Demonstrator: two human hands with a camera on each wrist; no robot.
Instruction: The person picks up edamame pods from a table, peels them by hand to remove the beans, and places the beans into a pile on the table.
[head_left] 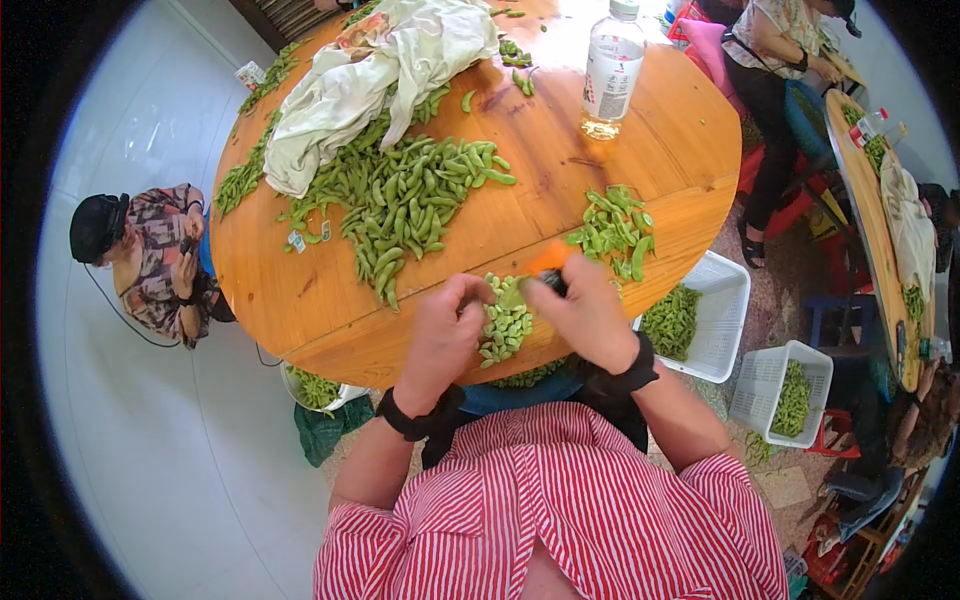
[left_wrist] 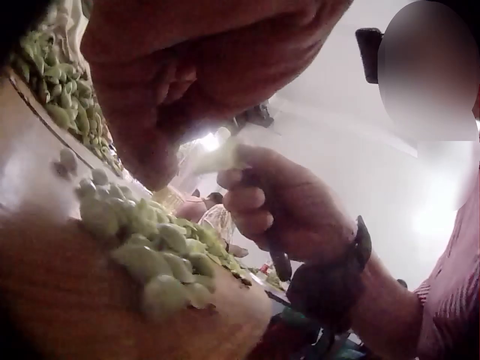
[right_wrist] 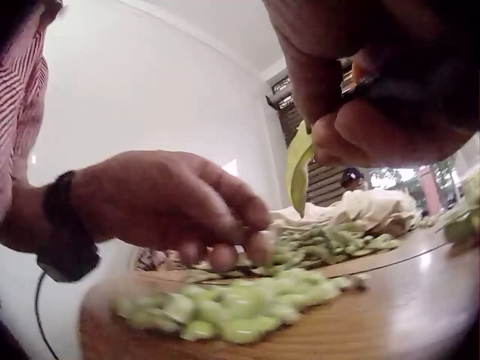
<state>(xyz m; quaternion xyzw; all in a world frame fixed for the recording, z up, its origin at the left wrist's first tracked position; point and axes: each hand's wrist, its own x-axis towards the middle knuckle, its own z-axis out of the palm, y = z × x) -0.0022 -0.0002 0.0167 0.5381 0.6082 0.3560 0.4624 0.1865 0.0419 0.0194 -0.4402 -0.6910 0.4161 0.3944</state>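
The right hand (head_left: pixel 592 312) pinches a green pod (right_wrist: pixel 298 171) between its fingertips and thumb. The same hand also grips a dark thing with an orange part (head_left: pixel 550 260), but it is too blurry to tell what it is. The pod hangs down from the fingertips, long and thin, with its low tip over the table (head_left: pixel 660 170) and not touching it. The right hand is the nearer one to the pod. The left hand (head_left: pixel 440 335) is just across from it, on the other side of a small pile of pale green beans (head_left: pixel 505 335). Its fingers are bent in a loose way, and I can see nothing in them. The two hands are near each other but do not touch. The beans lie on the table, low down between the hands.

Past the left hand, farther from the body, is a big heap of green pods (head_left: pixel 415 200) with a pale cloth (head_left: pixel 350 100) over part of it. Just past the right hand is a smaller pile of bright green pods (head_left: pixel 612 232). A clear bottle (head_left: pixel 612 75) stands farther out from that hand. Off its outer side, lower than the table, is a white basket (head_left: pixel 725 335) with green pods in it.
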